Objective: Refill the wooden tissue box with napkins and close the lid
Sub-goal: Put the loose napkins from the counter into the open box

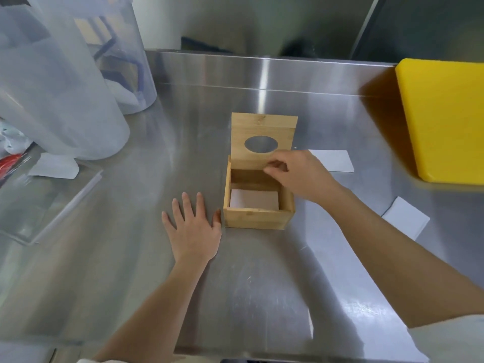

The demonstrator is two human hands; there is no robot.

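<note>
A wooden tissue box (255, 218) stands in the middle of the steel counter with its hinged lid (263, 125) raised upright; the lid has an oval hole. White napkins (253, 199) lie flat inside the box. My right hand (296, 174) hovers over the box's open top at the lid's lower edge, fingers curled and pinched together, and I cannot tell whether they hold anything. My left hand (192, 229) rests flat on the counter, fingers spread, its thumb touching the box's left front corner.
Loose napkins lie on the counter: a far napkin (337, 159) right of the box, a near napkin (406, 217) and a left napkin (55, 166). A yellow block (445, 119) stands at the right. Clear plastic containers (65, 74) crowd the back left; an acrylic sheet (52, 205) lies left.
</note>
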